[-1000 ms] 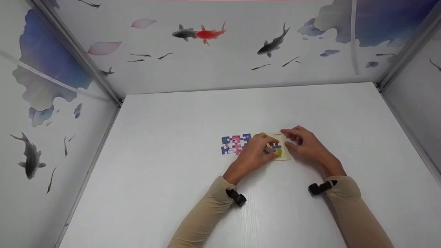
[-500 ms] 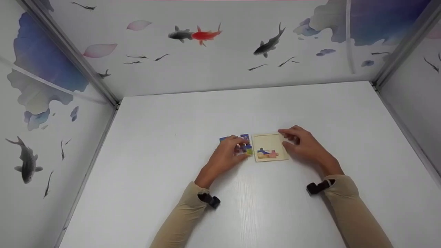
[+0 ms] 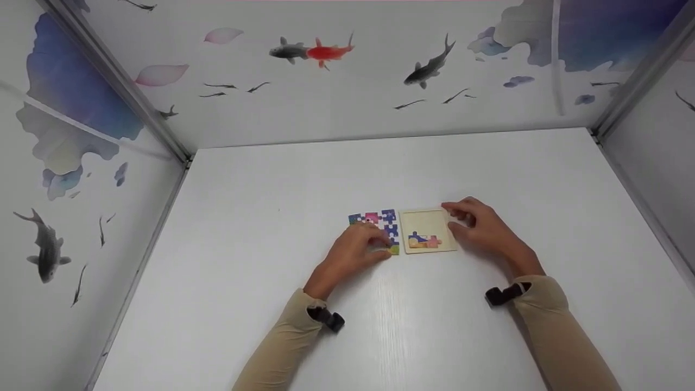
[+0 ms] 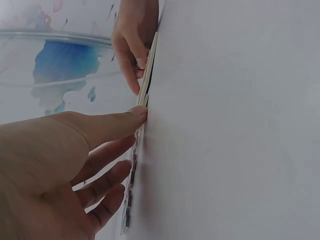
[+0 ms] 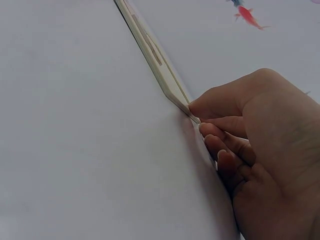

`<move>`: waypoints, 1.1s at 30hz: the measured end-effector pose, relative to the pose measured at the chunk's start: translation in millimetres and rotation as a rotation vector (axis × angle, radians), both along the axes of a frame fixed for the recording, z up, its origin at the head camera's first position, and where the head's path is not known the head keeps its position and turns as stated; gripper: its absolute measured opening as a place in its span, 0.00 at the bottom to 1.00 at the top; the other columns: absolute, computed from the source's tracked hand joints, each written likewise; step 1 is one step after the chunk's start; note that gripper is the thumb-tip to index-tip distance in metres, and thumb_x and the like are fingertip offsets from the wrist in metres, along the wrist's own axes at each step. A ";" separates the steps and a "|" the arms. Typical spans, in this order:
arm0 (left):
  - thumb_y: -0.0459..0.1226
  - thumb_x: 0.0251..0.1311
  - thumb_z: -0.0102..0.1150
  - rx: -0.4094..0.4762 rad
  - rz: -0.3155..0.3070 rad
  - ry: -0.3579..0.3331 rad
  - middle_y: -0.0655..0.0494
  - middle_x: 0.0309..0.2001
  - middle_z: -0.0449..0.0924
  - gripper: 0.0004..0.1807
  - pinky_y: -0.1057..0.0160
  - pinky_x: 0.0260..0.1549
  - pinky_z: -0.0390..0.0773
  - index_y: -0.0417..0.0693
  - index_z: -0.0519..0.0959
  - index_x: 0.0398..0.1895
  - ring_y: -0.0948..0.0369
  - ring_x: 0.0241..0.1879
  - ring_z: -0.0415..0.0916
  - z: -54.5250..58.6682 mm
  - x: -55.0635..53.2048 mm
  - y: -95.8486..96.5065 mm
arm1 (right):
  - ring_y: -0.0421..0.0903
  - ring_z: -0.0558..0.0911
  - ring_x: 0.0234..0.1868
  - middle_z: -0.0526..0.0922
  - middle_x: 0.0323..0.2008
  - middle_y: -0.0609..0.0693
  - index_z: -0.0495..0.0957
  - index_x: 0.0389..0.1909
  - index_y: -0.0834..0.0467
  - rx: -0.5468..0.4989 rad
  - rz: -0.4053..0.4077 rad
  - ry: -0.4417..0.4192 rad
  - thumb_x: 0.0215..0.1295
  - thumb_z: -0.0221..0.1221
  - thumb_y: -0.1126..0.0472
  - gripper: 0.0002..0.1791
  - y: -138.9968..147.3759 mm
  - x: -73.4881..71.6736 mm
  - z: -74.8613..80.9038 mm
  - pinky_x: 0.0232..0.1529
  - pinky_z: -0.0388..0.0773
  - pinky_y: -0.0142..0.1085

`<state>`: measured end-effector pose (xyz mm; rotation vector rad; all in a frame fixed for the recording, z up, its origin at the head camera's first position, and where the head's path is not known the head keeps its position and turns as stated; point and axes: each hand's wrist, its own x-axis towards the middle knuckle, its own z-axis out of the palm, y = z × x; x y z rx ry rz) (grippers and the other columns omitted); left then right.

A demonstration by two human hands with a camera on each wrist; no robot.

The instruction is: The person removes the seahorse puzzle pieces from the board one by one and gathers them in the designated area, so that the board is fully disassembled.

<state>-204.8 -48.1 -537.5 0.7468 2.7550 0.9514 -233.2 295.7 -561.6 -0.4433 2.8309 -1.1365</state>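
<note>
A square wooden puzzle tray (image 3: 423,221) lies on the table, with joined puzzle pieces (image 3: 431,241) along its near side. To its left are several loose jigsaw pieces (image 3: 389,216), blue and pink, set out in rows. My left hand (image 3: 350,247) lies over these rows and hides some. Its thumb and index finger touch a blue and yellow-green puzzle piece (image 3: 395,250) at the near right corner; the other fingers are loosely bent in the left wrist view. With bent fingers, my right hand (image 3: 483,231) holds the tray's right edge, thumb at a corner in the right wrist view (image 5: 192,106).
The white table (image 3: 228,282) spreads around the puzzle. Panels painted with fish and petals, such as the back wall (image 3: 374,103), rise on three sides. Black straps (image 3: 326,317) sit on both wrists over beige sleeves.
My left hand has moved left from over the tray with the blue and yellow-green piece, and set it down beside the loose pieces. The right hand stays at the tray's edge.
</note>
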 end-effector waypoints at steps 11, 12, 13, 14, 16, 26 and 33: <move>0.43 0.67 0.76 -0.029 0.011 0.038 0.64 0.44 0.88 0.08 0.60 0.51 0.81 0.57 0.94 0.46 0.63 0.49 0.80 -1.5 0.9 5.6 | 0.50 0.76 0.50 0.82 0.53 0.54 0.80 0.72 0.51 -0.018 -0.017 -0.022 0.76 0.64 0.62 0.26 -0.3 0.4 0.0 0.49 0.72 0.37; 0.43 0.67 0.76 -0.027 0.018 0.037 0.64 0.44 0.88 0.08 0.61 0.51 0.81 0.57 0.94 0.46 0.63 0.49 0.79 -1.7 1.2 6.1 | 0.50 0.76 0.50 0.82 0.53 0.54 0.80 0.73 0.51 -0.016 -0.019 -0.021 0.76 0.64 0.62 0.26 -0.1 0.5 -0.2 0.50 0.72 0.37; 0.44 0.67 0.76 -0.025 0.024 0.033 0.64 0.44 0.87 0.08 0.61 0.51 0.80 0.57 0.94 0.46 0.63 0.49 0.79 -1.8 1.7 6.3 | 0.50 0.76 0.50 0.82 0.53 0.54 0.80 0.73 0.51 -0.015 -0.019 -0.021 0.76 0.64 0.62 0.26 -0.1 0.6 -0.4 0.50 0.71 0.38; 0.44 0.67 0.75 -0.023 0.030 0.029 0.64 0.44 0.87 0.08 0.61 0.51 0.80 0.57 0.94 0.46 0.63 0.49 0.78 -1.8 2.2 6.5 | 0.50 0.76 0.49 0.82 0.53 0.54 0.80 0.73 0.51 -0.013 -0.018 -0.020 0.76 0.64 0.62 0.26 0.0 0.6 -0.7 0.50 0.71 0.38; 0.44 0.67 0.76 -0.015 0.040 0.023 0.64 0.44 0.86 0.08 0.61 0.51 0.80 0.57 0.94 0.46 0.63 0.49 0.78 -1.5 3.0 7.0 | 0.50 0.76 0.49 0.82 0.52 0.54 0.80 0.73 0.51 -0.007 -0.017 -0.017 0.76 0.64 0.62 0.26 -0.2 0.6 -1.0 0.49 0.71 0.39; 0.46 0.70 0.73 -0.019 0.015 0.073 0.57 0.49 0.87 0.13 0.60 0.52 0.81 0.52 0.91 0.52 0.60 0.50 0.80 3.7 0.3 25.4 | 0.50 0.75 0.49 0.81 0.52 0.54 0.80 0.73 0.51 0.000 -0.011 -0.017 0.76 0.64 0.61 0.25 -0.8 -0.7 0.3 0.49 0.72 0.38; 0.41 0.73 0.70 0.064 -0.118 0.081 0.55 0.50 0.89 0.11 0.65 0.55 0.81 0.48 0.91 0.53 0.59 0.52 0.83 3.8 -8.2 64.5 | 0.49 0.75 0.49 0.81 0.52 0.54 0.80 0.72 0.51 -0.006 -0.004 -0.002 0.76 0.64 0.61 0.25 1.1 -0.6 -1.0 0.49 0.71 0.37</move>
